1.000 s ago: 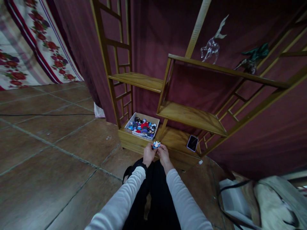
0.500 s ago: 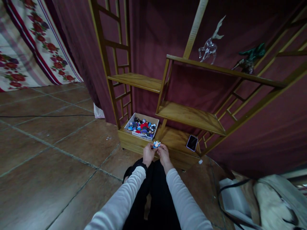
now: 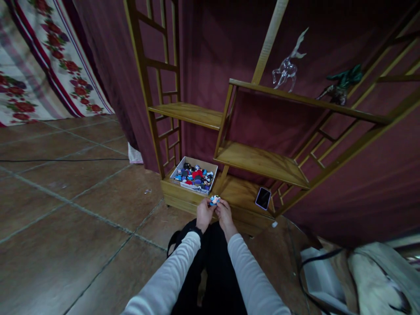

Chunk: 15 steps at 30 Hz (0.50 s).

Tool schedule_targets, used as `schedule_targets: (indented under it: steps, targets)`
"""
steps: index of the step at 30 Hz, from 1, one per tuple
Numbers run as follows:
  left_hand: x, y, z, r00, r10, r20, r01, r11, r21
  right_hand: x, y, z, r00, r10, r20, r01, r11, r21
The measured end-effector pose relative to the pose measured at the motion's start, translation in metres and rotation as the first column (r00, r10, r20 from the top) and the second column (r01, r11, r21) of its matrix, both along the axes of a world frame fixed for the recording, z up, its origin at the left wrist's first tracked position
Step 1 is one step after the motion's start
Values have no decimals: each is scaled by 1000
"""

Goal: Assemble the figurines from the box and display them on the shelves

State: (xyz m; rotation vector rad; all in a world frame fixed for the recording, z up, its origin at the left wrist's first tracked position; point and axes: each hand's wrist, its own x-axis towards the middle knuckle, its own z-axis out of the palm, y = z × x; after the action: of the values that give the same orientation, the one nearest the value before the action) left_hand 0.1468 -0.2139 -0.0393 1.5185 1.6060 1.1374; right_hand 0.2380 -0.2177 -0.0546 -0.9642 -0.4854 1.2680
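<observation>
figurine [image 3: 215, 200] is clamped between the fingertips of the left hand [image 3: 204, 214] and the right hand [image 3: 224, 213] near the open box [image 3: 209, 166], apparently already singled out, while many small toys [image 3: 197, 174] are left heaped inside it.

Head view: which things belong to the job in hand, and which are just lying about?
In use:
small figure, held between left hand and right hand
open box of small pieces (likely)

Just lying or standing about:
dark-screened device
clear animal figurine
green figurine
</observation>
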Motion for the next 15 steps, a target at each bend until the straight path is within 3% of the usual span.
schedule_targets:
  steps: [15]
  targets:
    - [-7,9,-9,973,-47,227,45,999,17,0,-4,3,997,4,73,-6,1000,29]
